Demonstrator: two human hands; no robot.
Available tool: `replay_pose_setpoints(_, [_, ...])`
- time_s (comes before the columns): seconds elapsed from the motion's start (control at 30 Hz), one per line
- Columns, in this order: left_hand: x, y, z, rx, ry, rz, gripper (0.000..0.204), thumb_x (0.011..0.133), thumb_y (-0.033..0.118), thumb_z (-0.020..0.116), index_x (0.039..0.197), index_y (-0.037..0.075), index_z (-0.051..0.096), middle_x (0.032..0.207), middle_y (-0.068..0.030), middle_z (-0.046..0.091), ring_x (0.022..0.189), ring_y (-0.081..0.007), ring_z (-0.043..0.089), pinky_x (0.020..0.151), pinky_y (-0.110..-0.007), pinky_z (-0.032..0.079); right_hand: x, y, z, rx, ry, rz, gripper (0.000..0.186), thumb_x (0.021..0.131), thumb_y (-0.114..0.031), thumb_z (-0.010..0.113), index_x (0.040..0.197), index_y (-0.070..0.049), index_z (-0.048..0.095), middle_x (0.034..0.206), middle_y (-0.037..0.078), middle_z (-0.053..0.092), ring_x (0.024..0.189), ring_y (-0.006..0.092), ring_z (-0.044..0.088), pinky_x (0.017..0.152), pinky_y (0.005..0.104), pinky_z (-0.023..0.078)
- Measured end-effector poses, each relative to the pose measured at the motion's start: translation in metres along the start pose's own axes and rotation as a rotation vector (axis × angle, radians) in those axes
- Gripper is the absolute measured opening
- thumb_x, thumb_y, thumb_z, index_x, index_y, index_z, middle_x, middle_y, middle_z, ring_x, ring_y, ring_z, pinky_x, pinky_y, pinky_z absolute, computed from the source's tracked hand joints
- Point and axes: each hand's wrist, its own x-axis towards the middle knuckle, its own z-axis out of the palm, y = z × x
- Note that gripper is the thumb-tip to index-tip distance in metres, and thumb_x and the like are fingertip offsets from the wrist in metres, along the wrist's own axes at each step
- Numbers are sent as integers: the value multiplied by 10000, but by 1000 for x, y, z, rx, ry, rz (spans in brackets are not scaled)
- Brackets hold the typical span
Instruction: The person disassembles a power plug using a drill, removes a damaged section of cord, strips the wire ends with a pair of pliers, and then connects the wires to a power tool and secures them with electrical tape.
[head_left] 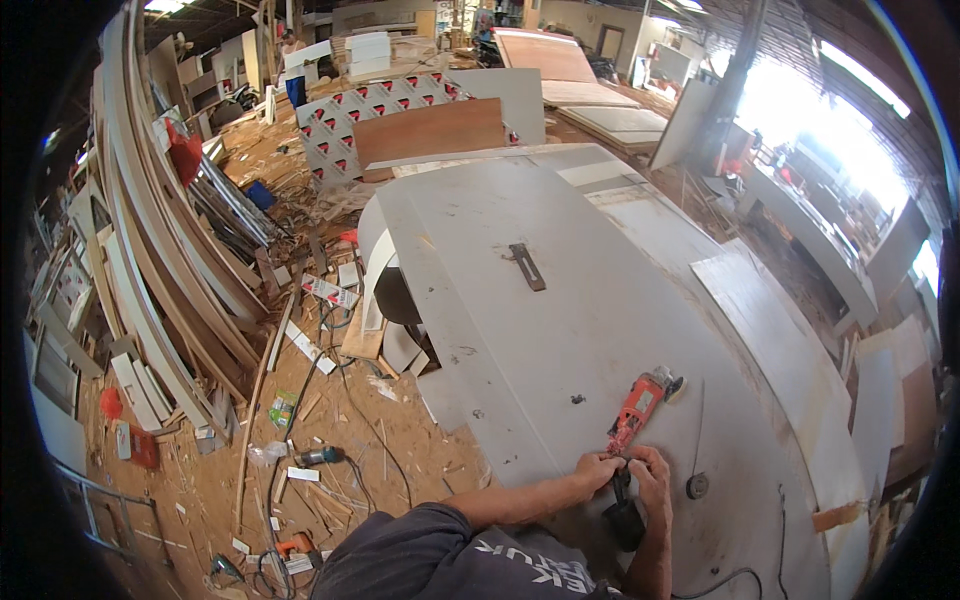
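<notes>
A red angle grinder (636, 405) lies on a large grey board (600, 320), its disc end pointing away from me. My left hand (597, 472) is closed round the grinder's tail end. Close beside it, my right hand (652, 478) has its fingers bent around a black part at that tail. Below the hands hangs a dark block-shaped piece (625, 522); whether it is joined to the grinder I cannot tell. A small dark round thing (697, 487) with a thin line running up from it rests right of my right hand. Farther up the board lies a dark slotted piece (527, 267).
Long boards (165, 220) lean in a stack at the left. Offcuts, cables, a teal power tool (320, 456) and an orange drill (296, 544) litter the floor at the lower left. More panels (770, 340) lie along the right. A person (295, 75) stands far back.
</notes>
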Motion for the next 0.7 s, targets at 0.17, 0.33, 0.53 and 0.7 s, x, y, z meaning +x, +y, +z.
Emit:
replay_pose_setpoints(0.17, [-4, 3, -4, -16, -2, -29, 169, 839, 245, 686, 835, 81, 725, 733, 2, 641, 579, -103, 556, 485, -266, 449, 13, 4, 0, 96, -145, 60, 215, 865, -142, 634, 1007, 14, 674, 848, 22, 658, 785, 106, 589, 711, 267, 475])
replay_pose_setpoints(0.33, [-9, 1, -5, -71, 0, 28, 176, 827, 253, 691, 791, 81, 706, 709, -3, 630, 580, -109, 558, 484, -272, 449, 14, 11, -10, 69, -213, 241, 176, 860, -145, 666, 886, 28, 670, 746, -13, 607, 698, 82, 544, 620, 277, 444])
replay_pose_setpoints(0.53, [-10, 7, -4, 103, 62, 102, 180, 799, 257, 684, 773, 80, 704, 690, -24, 622, 564, -133, 529, 508, -307, 422, 14, 48, -24, -17, -204, 172, 207, 893, -173, 657, 726, -77, 582, 681, -65, 499, 646, 47, 451, 549, 255, 378])
replay_pose_setpoints(0.7, [-4, 8, -18, -14, -78, -63, 90, 887, 202, 652, 913, 120, 679, 756, -12, 641, 568, -122, 552, 486, -280, 440, 11, 32, -14, -161, -104, 82, 251, 854, -200, 674, 771, 29, 611, 626, 15, 455, 638, 110, 437, 558, 349, 391])
